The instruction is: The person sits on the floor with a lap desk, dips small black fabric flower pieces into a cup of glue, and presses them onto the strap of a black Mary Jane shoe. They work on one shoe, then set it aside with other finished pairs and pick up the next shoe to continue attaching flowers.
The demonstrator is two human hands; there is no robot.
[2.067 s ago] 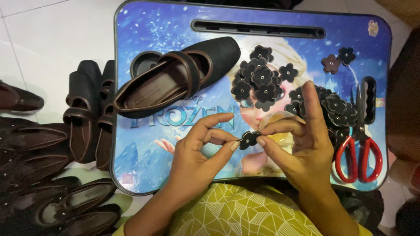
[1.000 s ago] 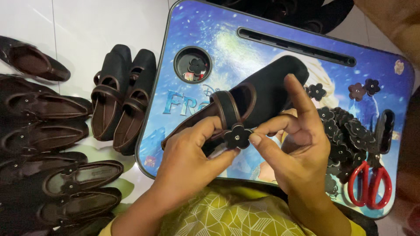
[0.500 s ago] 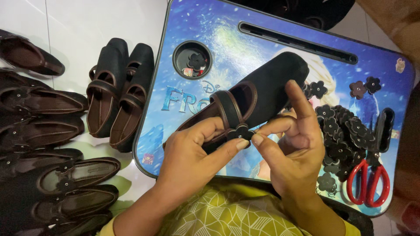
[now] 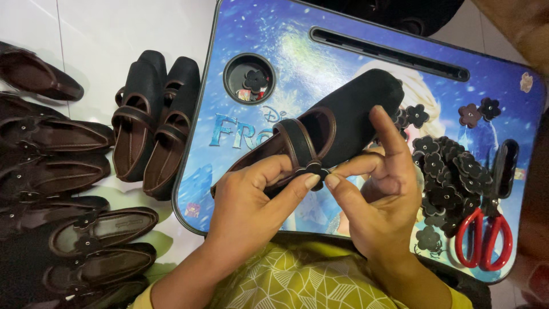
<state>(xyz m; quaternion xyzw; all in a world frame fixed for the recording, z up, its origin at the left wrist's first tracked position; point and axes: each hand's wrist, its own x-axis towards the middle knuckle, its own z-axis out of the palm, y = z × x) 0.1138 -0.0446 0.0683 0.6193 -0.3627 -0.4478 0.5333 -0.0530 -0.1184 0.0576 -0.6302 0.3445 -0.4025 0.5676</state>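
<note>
Item: black flower trim (image 4: 313, 169), pinched by both my left hand (image 4: 257, 200) and right hand (image 4: 374, 200) fingers against shoe strap (image 4: 297, 143); shoe (image 4: 337, 117) lay diagonal, toe upper-right.

Blue printed lap tray (image 4: 354, 63) w/ long slot (image 4: 389, 52) near far edge and round cup recess (image 4: 249, 78) holding small bits. Pile of dark flower trims (image 4: 452, 180) on tray's right part, red-handled scissors (image 4: 486, 229) just beside it. Two dark shoes (image 4: 154, 126) side by side on white floor (image 4: 103, 28) left of tray; row of brown shoes (image 4: 51, 171) farther left.
</note>
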